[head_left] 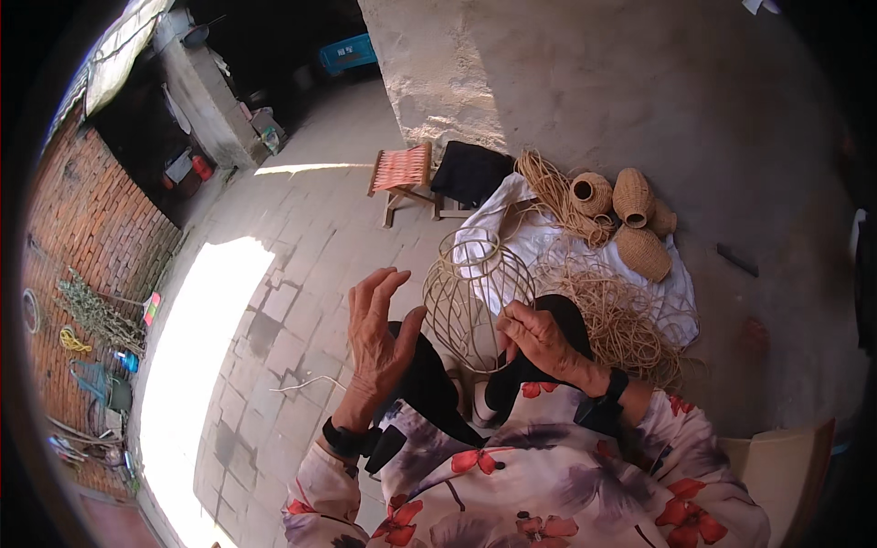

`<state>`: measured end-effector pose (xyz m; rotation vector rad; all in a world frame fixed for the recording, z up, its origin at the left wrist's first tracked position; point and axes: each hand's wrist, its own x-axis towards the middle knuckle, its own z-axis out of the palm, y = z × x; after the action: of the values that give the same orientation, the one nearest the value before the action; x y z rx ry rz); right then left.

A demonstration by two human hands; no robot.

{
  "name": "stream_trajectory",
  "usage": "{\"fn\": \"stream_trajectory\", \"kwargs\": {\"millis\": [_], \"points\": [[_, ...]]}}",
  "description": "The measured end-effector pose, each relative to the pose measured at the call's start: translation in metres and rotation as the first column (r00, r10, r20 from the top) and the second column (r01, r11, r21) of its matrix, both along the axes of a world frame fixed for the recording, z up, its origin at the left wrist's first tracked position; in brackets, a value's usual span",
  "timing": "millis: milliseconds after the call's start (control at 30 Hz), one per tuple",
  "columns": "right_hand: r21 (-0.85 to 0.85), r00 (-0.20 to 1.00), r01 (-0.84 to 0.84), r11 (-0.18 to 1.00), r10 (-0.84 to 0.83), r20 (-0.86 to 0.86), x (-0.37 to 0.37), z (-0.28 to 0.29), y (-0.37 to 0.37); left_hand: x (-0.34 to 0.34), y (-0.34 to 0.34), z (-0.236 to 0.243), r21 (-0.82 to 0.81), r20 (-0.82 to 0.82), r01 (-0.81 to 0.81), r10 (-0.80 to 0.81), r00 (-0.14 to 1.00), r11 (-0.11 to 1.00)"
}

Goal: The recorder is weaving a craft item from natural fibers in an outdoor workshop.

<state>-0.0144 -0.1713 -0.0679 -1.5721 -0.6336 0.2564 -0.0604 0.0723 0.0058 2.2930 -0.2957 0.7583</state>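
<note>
Between my knees is an openwork cage-like frame (464, 265) of thin pale strands, rounded, with a ring at its top. My right hand (539, 338) pinches it at its right side, fingers curled round the strands. My left hand (376, 333) is raised just left of it, fingers apart and bent a little, holding nothing. A loose heap of tan strands (617, 315) lies beyond my right hand on a white cloth (502, 210).
Several woven round vessels (644, 256) and a coiled bundle (548, 187) sit at upper right. A folding stool (402, 169) and a black cloth (470, 173) stand by a rough wall. A brick wall (100, 201) runs along the left, and a dark bar (735, 258) lies at right.
</note>
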Motion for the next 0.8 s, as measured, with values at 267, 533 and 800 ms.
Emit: {"fn": "stream_trajectory", "kwargs": {"millis": [267,533,800], "points": [[-0.194,0.991,-0.114,0.974,0.097,-0.095,-0.031,-0.027,-0.015,-0.003,-0.008,-0.024,0.193,-0.090,0.124,-0.108,0.990,0.973],[-0.214,0.942,-0.316,0.924,0.332,0.046,-0.001,-0.030,-0.040,-0.025,-0.043,-0.039,0.288,-0.224,0.220,-0.158,0.962,0.932],[-0.330,0.716,0.513,0.792,-0.607,-0.344,0.112,-0.153,-0.243,-0.016,-0.053,-0.036,0.339,-0.302,0.191,-0.085,0.949,0.921]]}}
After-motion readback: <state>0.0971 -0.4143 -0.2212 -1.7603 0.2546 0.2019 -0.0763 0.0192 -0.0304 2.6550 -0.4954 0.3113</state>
